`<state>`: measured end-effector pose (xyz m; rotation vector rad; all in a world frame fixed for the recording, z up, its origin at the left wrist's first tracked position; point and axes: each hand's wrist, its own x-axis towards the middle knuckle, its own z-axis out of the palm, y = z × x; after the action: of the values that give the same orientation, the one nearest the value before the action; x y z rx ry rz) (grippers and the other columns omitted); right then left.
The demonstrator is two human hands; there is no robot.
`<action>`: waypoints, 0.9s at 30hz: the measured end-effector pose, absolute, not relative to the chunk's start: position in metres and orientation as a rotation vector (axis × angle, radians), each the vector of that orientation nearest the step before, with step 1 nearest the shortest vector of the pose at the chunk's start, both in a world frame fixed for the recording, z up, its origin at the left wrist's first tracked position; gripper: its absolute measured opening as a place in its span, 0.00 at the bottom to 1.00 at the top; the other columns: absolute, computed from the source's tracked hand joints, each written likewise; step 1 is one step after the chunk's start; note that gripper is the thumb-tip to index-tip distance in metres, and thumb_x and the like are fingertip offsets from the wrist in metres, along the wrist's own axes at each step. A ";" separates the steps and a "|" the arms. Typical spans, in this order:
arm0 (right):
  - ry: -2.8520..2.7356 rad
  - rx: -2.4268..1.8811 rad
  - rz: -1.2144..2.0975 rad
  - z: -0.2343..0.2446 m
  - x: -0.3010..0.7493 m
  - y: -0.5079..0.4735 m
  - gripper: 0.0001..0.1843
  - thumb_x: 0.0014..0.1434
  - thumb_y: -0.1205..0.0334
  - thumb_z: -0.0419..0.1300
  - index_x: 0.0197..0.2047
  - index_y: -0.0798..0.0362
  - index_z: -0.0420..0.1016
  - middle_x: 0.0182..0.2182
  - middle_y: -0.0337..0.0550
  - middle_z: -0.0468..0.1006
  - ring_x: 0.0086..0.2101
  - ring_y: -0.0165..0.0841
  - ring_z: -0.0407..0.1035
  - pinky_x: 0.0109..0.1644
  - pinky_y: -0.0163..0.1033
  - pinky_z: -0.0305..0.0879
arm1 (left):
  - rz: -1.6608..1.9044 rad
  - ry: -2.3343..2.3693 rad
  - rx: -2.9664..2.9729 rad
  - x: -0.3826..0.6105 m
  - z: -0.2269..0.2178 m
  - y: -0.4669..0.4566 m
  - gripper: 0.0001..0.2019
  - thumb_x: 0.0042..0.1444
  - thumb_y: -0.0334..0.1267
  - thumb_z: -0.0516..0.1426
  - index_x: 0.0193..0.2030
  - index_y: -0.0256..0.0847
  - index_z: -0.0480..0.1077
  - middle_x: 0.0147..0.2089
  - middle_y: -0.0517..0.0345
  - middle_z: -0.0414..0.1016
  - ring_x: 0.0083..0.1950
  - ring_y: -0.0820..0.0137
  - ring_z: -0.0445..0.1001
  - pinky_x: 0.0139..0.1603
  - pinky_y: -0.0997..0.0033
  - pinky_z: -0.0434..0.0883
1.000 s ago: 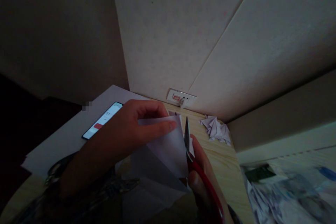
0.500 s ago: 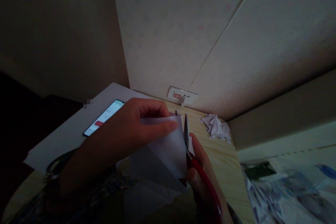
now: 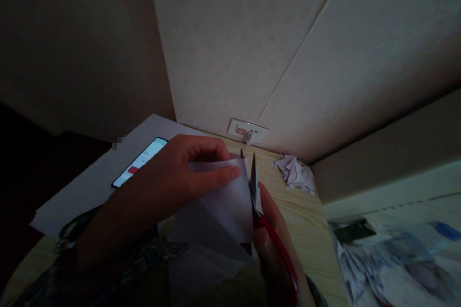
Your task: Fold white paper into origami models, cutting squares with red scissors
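My left hand (image 3: pixel 201 163) pinches the upper part of a folded white sheet of paper (image 3: pixel 226 201), its thumb flat on the near face and the fingers behind. The sheet's lower part hangs down in front of me. In my right hand (image 3: pixel 273 230) is a pair of red-handled scissors (image 3: pixel 275 240). Its blades point upward and stand slightly apart at the right edge of the sheet, with the edge between them. A small piece of paper shows just right of the blades. The fingers of my right hand are partly hidden behind the handles.
A lit phone (image 3: pixel 142 160) lies on a stack of white paper (image 3: pixel 90 177) at the left of the wooden table (image 3: pixel 288 211). Folded paper pieces (image 3: pixel 296 172) sit at the back right, near a wall socket (image 3: pixel 248 132). Clear plastic and more folded paper (image 3: pixel 360 268) are at the lower right.
The whole view has shifted slightly, so everything sits a little further left. Both hands keep their hold, and the scissor blades remain apart at the paper's edge.
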<state>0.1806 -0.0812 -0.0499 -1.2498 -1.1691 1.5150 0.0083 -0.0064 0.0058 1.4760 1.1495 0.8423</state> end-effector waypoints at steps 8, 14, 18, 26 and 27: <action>-1.070 -1.077 1.623 -0.059 0.180 -0.076 0.31 0.44 0.33 0.66 0.45 0.42 0.67 0.32 0.41 0.80 0.32 0.40 0.76 0.30 0.39 0.72 | 0.820 1.165 1.467 0.008 0.007 -0.008 0.12 0.48 0.43 0.63 0.20 0.40 0.70 0.18 0.70 0.68 0.20 0.79 0.65 0.18 0.86 0.60; -0.986 -0.945 1.712 -0.054 0.176 -0.075 0.28 0.45 0.38 0.69 0.42 0.42 0.65 0.32 0.39 0.80 0.31 0.39 0.75 0.32 0.39 0.71 | 0.830 1.145 1.479 0.009 0.006 -0.007 0.12 0.48 0.43 0.63 0.19 0.41 0.70 0.17 0.70 0.69 0.20 0.79 0.65 0.18 0.87 0.60; -0.953 -0.986 1.711 -0.055 0.175 -0.074 0.29 0.42 0.37 0.70 0.41 0.42 0.65 0.30 0.38 0.78 0.30 0.37 0.75 0.30 0.38 0.69 | 0.822 1.144 1.499 0.010 0.005 -0.005 0.12 0.48 0.43 0.62 0.20 0.41 0.70 0.18 0.70 0.69 0.21 0.78 0.66 0.19 0.86 0.60; -0.971 -0.989 1.672 -0.063 0.175 -0.075 0.31 0.39 0.36 0.70 0.41 0.41 0.64 0.30 0.36 0.77 0.27 0.36 0.73 0.27 0.36 0.67 | 0.762 1.178 1.488 0.009 0.008 -0.008 0.12 0.48 0.43 0.62 0.21 0.40 0.69 0.19 0.69 0.69 0.22 0.77 0.66 0.20 0.83 0.60; -0.974 -0.994 1.660 -0.064 0.175 -0.075 0.31 0.40 0.36 0.70 0.40 0.42 0.64 0.29 0.36 0.77 0.26 0.35 0.72 0.27 0.36 0.66 | 0.744 1.185 1.487 0.009 0.009 -0.008 0.12 0.49 0.43 0.62 0.21 0.40 0.69 0.19 0.69 0.69 0.23 0.77 0.66 0.21 0.83 0.60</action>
<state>0.1751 -0.0750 -0.0643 -0.9941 -0.9740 1.6604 0.0091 -0.0082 0.0088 1.4873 1.1845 0.7444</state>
